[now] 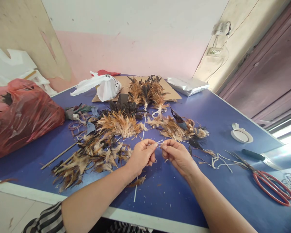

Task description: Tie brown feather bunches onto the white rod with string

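Observation:
My left hand [143, 155] and my right hand [176, 154] meet above the middle of the blue table, each in a pinch. Between the fingertips runs a short piece of thin white string [159, 142], gripped from both sides. A loose bit of it shows under my left fingers. Just beyond my hands lie a pile of golden-brown feathers [120, 124] and a smaller heap of tan feathers [172, 127]. Mixed brown and dark feathers [94, 155] spread out to the left of my left hand. Bundled feathers [146, 92] with white string at their bases lie farther back.
Red-handled scissors [269, 184], a dark-handled knife [254, 154], white cord [220, 160] and a roll of tape [242, 134] lie on the right. A red plastic bag [26, 116] fills the left side. A white bag [109, 87], cardboard [171, 92] and a silver packet [188, 85] are at the back.

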Motion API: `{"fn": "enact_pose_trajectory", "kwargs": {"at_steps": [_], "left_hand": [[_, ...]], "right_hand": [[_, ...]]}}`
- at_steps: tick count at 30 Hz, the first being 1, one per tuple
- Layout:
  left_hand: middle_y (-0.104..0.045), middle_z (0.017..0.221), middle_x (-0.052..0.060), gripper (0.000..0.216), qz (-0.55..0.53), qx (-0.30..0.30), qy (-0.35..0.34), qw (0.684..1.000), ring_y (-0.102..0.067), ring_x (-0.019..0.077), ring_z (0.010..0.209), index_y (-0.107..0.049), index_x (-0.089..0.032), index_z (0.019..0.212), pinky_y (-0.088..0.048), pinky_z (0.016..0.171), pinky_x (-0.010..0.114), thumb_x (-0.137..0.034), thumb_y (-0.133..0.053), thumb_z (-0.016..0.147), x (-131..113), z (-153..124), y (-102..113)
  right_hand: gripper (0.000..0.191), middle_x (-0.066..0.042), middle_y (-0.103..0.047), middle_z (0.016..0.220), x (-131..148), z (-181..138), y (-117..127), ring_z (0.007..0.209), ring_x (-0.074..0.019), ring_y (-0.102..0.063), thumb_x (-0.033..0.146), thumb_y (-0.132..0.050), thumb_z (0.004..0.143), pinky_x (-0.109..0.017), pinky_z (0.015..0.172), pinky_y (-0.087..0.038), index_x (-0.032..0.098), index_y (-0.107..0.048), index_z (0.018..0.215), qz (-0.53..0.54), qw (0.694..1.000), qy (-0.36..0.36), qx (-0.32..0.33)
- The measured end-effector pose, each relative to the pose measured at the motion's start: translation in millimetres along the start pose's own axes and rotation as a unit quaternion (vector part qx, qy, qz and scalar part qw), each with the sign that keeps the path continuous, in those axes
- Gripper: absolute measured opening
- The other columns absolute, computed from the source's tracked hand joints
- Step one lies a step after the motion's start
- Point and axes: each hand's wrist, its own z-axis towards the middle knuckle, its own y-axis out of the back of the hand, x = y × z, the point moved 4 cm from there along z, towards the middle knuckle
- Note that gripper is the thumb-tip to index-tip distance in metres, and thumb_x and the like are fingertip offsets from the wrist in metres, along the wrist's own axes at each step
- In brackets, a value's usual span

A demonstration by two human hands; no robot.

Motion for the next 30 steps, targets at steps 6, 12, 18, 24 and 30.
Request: {"fn": "enact_pose_trajectory", "kwargs": {"at_steps": [6, 12, 18, 24, 30], "left_hand": [[-0.046, 0.038, -0.006, 0.028, 0.001, 0.008, 0.004, 1.0, -0.032, 0.0052, 0.027, -0.049, -0.017, 0.081, -0.022, 0.029, 0.015, -0.045, -0.05, 0.076, -1, 0, 0], [-0.047, 0.039, -0.006, 0.033, -0.022, 0.032, 0.028, 0.999, -0.034, 0.0054, 0.028, -0.051, -0.016, 0.082, -0.022, 0.028, 0.015, -0.047, -0.055, 0.072, 2, 0, -2], [-0.046, 0.036, -0.006, 0.032, -0.023, 0.035, 0.042, 0.998, -0.033, 0.0053, 0.026, -0.052, -0.016, 0.076, -0.023, 0.028, 0.015, -0.045, -0.062, 0.068, 5, 1, -2], [-0.044, 0.036, -0.007, 0.029, -0.05, 0.006, 0.04, 0.998, -0.031, 0.0049, 0.027, -0.053, -0.017, 0.08, -0.018, 0.027, 0.015, -0.044, -0.06, 0.07, 7, 3, 3], [-0.041, 0.036, -0.008, 0.025, -0.074, -0.003, 0.035, 0.997, -0.029, 0.0041, 0.027, -0.053, -0.017, 0.079, -0.018, 0.028, 0.015, -0.04, -0.06, 0.071, 10, 6, 5]], "right_hand": [[0.019, 0.002, -0.051, 0.05, 3, -1, -1, 0.048, -0.008, -0.043, 0.032, -0.066, 0.067, -0.023, 0.05, -0.032, 0.016, -0.057, 0.07, 0.033, 0.999, -0.012, 0.026], [0.021, 0.002, -0.051, 0.05, 4, -1, 0, 0.048, -0.0075, -0.042, 0.033, -0.068, 0.065, -0.022, 0.05, -0.031, 0.016, -0.058, 0.069, 0.019, 1.0, -0.017, 0.012], [0.019, 0.002, -0.051, 0.053, 3, 0, 1, 0.049, -0.0076, -0.042, 0.033, -0.067, 0.066, -0.023, 0.051, -0.032, 0.015, -0.06, 0.07, -0.02, 1.0, -0.002, 0.006], [0.019, 0.003, -0.051, 0.051, 3, -1, 0, 0.048, -0.0075, -0.042, 0.033, -0.066, 0.068, -0.023, 0.05, -0.03, 0.015, -0.059, 0.069, -0.035, 0.999, -0.002, 0.015], [0.021, 0.003, -0.051, 0.052, 3, -2, -2, 0.048, -0.0074, -0.043, 0.034, -0.067, 0.066, -0.022, 0.05, -0.032, 0.016, -0.059, 0.072, -0.029, 0.999, -0.012, 0.015]]}}
